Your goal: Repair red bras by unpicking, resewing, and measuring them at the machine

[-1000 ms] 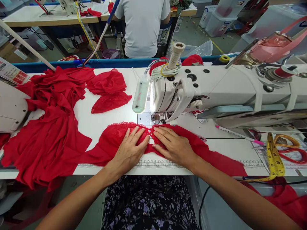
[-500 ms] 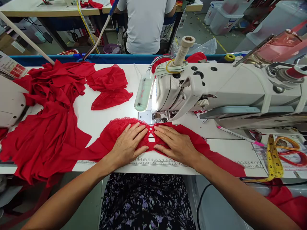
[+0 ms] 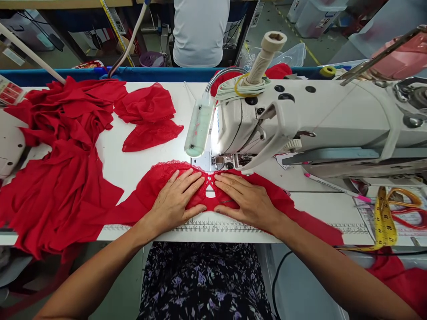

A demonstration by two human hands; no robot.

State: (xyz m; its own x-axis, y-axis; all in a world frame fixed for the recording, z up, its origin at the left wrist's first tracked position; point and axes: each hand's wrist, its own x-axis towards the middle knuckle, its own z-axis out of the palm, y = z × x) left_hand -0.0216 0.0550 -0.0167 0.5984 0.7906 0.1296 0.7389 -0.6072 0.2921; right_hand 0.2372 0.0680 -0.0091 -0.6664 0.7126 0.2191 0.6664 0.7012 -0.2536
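A red lace bra (image 3: 147,195) lies spread on the white table, just in front of a sewing machine (image 3: 300,115). Flat on its left cup rests my left hand (image 3: 178,195), fingers stretched out. My right hand (image 3: 245,200) lies flat on the other cup, its fingers also extended. Between my fingertips shows the bra's crisscross centre with a small gap below it. The presser foot (image 3: 219,163) sits right behind that centre. Parts of both cups are hidden under my hands.
A heap of red fabric (image 3: 73,178) covers the left side, with smaller red lace pieces (image 3: 150,133) beside it. To the right lie a pink-tipped pen (image 3: 336,186), a yellow tape measure (image 3: 385,222) and scissors (image 3: 408,215). A ruler strip (image 3: 220,226) runs along the front edge. A person (image 3: 200,33) sits beyond.
My view has shifted slightly closer and downward. Both hands stay flat on the bra in almost the same place; the right fingers have moved very little.
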